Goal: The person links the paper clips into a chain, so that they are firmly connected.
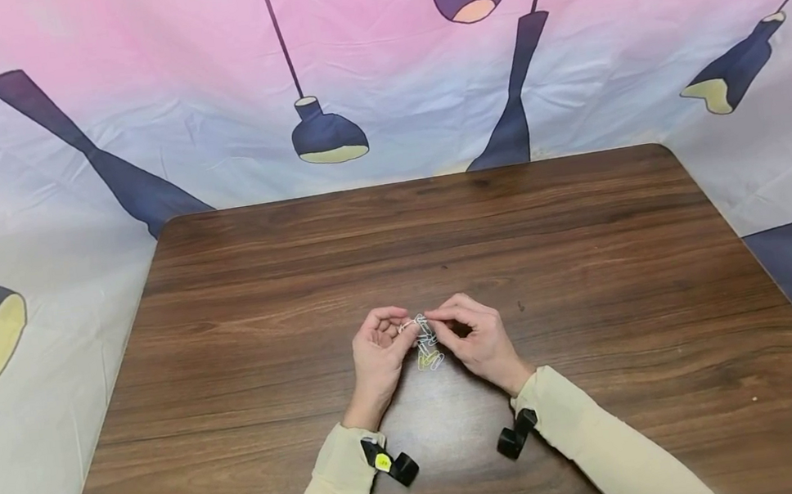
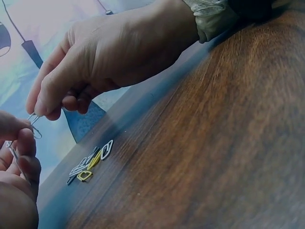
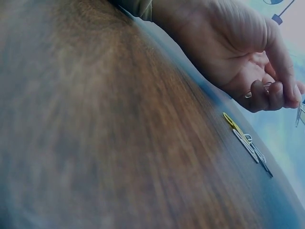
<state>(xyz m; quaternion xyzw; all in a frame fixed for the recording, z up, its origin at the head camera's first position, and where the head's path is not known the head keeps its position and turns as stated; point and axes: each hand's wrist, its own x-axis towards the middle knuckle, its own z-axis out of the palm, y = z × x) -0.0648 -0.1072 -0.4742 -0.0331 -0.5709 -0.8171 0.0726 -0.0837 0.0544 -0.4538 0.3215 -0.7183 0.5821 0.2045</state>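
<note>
Above the table's middle, my left hand pinches a white paper clip between thumb and index finger. Another light paper clip lies among its curled fingers; whether the clips are linked is too small to tell. My right hand faces it, thumb and forefinger pinching at the same meeting point, with a clip at the fingertips. Below both hands, a small pile of white and dark paper clips lies on the wood, with yellow paper clips among them.
The hands work over a brown wood-grain table. A printed cloth backdrop with lamp pictures hangs behind its far edge. Each sleeved wrist carries a black camera. A tiny pale speck sits at the right.
</note>
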